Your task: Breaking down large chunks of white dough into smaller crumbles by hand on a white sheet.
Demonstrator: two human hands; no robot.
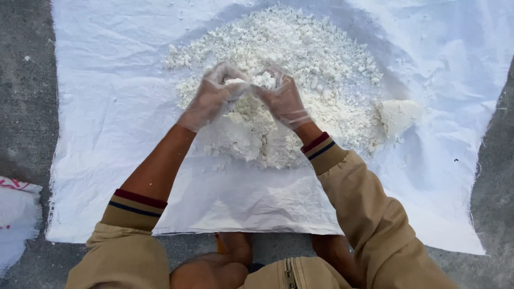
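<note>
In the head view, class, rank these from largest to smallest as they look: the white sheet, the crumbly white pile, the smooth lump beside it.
1. white sheet
2. crumbly white pile
3. smooth lump

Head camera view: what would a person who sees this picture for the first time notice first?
First comes the heap of crumbly white lumps, piled at the middle of a white woven sheet spread over grey ground. Next, the left hand and the right hand, both in thin clear gloves, meet above the heap with a clump of the white stuff between them.
</note>
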